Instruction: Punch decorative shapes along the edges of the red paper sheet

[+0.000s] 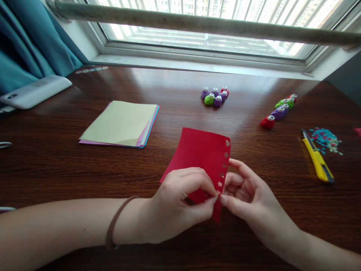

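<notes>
A sheet of red paper point(201, 150) is held up off the table, slightly curved. Along its right edge runs a row of small punched shapes, among them a heart and a star. My left hand point(187, 201) pinches the paper near its lower right edge between thumb and forefinger. From the other side, my right hand point(248, 195) grips the same edge, its thumb and fingertips meeting it close to my left fingertips. Whether a tiny scrap lies between the fingertips I cannot tell.
A stack of coloured paper point(121, 122) lies to the left. Several small craft punches point(216, 97) cluster behind, and more punches point(279, 112) stand in a row at right. A yellow utility knife point(318, 158) rests beside paper confetti point(325, 139). A white device point(39, 90) sits far left.
</notes>
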Motion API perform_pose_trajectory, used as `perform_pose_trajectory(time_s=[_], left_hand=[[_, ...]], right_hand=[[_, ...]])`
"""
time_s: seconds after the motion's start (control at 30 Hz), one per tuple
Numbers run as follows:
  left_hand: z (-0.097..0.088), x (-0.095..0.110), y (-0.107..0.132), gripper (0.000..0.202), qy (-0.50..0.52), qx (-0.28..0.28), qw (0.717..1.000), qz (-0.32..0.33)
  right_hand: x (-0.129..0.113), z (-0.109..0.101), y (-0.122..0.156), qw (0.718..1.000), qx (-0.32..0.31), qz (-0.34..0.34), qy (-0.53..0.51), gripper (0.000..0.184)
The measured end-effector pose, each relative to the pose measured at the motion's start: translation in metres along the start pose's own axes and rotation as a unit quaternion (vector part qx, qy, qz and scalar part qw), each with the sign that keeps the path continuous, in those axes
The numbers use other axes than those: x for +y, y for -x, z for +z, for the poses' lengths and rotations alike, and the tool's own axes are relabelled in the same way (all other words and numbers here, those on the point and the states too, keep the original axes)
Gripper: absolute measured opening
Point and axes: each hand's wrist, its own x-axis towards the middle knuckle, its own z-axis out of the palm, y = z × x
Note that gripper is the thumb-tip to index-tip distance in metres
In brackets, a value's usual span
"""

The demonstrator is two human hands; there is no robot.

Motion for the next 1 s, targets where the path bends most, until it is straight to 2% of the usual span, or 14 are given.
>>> perform_pose_trajectory(time_s=[0.2,0.3,0.37,0.47,0.6,0.87,1.0], left_hand=[[-0.006,0.012,0.002,0.014,0.065,-0.013,0.998,0.006],[-0.007,0.011,0.0,0.01,0.131,0.039,0.988,-0.078],[-0.007,0.007,-0.002,0.007,0.181,0.079,0.969,-0.148],[-0.006,0.003,-0.005,0.006,0.251,0.095,0.942,-0.203],[-0.007,0.004,-0.006,0.007,0.284,0.093,0.931,-0.209],[-0.007,0.006,-0.004,0.006,0.254,0.108,0.937,-0.212],[-0.007,0.005,-0.005,0.007,0.276,0.102,0.933,-0.206]], right_hand=[[-0.005,-0.005,-0.008,0.998,0.069,0.003,-0.006,0.049],[-0.007,-0.005,-0.01,0.998,0.054,-0.006,-0.019,0.057],[-0.008,-0.005,-0.009,0.999,0.038,-0.005,-0.034,0.06],[-0.01,-0.005,-0.007,0.998,0.034,0.001,-0.051,0.061],[-0.012,-0.004,-0.006,0.997,0.043,0.021,-0.062,0.062],[-0.014,-0.004,-0.007,0.996,0.058,0.031,-0.059,0.058],[-0.014,-0.004,-0.008,0.996,0.063,0.033,-0.058,0.053]])
